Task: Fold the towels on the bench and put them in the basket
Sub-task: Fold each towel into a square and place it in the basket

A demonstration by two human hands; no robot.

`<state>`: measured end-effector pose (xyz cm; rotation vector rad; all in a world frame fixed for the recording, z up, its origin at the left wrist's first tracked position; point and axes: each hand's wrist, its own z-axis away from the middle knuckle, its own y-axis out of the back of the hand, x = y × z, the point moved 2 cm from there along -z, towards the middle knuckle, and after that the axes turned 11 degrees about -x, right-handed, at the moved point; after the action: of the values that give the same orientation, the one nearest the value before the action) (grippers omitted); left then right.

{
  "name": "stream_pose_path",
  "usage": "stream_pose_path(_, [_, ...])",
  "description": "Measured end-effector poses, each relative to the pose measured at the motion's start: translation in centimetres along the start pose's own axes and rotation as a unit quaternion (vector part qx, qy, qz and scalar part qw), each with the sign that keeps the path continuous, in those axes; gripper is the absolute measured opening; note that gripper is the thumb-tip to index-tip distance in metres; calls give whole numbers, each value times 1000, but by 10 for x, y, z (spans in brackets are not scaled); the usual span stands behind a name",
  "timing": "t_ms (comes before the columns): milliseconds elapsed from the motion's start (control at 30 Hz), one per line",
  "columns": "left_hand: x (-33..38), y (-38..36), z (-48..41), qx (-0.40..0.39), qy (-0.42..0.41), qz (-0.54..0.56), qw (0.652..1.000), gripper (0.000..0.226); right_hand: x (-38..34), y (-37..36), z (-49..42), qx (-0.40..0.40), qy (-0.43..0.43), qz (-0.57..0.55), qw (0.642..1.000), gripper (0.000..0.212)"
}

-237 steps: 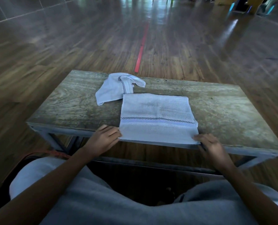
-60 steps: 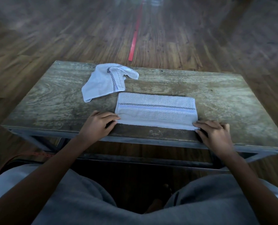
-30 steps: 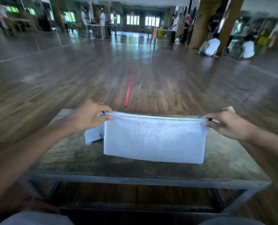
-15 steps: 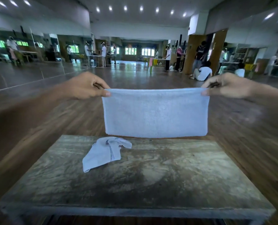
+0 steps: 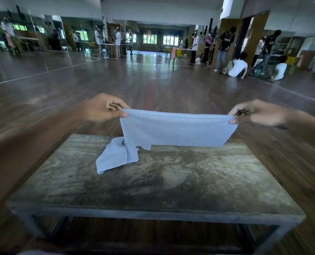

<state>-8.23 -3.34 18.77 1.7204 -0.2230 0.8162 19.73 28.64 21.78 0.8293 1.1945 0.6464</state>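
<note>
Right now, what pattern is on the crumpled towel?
Pale towel with one dark checked stripe; head view.

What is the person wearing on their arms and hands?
Nothing that shows. The left hand and right hand have no gloves or rings in view. The left arm and right arm show no sleeves, though blur could hide a thin band.
</note>
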Motion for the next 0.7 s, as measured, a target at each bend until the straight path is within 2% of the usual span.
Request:
stream_pose_path(67, [-15, -21, 8, -20, 5, 41, 999, 14, 14, -19, 0, -14, -4, -8, 1000, 9])
stream_pose_path(133, [-34, -42, 17, -75, 41, 74, 994, 49, 32, -43, -1, -35, -12, -17, 999, 8])
stream_pose_path(167, [-43, -53, 22, -117, 69, 71, 988, 54, 41, -56, -1, -51, -18, -24, 998, 9])
stream_pose_path(267, [-69, -85, 32, -237, 122, 48, 963, 56, 65, -93, -2, -102, -37, -30, 994, 13])
stream_pose_path(367, [-83, -114, 36, -283, 156, 70, 944, 50, 81, -125, -5, -159, -59, -75, 983, 9])
stream_pose_path(467, [-96, -135, 34, -282, 167, 81, 941, 60, 99, -147, -15, -171, -78, -86, 978, 9])
stream_pose_path(500, [-102, -141, 31, -273, 169, 84, 943, 57, 105, -153, -19, -166, -82, -94, 978, 10])
stream_pose_path(600, [-119, -156, 19, -208, 180, 70, 959, 15, 116, -165, -34, -139, -94, -115, 979, 9])
stream_pose_path(667, [-128, -165, 10, -154, 179, 30, 971, 1, 121, -171, -45, -118, -100, -119, 981, 10])
stream_pose_path(700, [-131, -170, 5, -135, 180, 16, 974, 5, 125, -174, -51, -108, -103, -117, 982, 11])
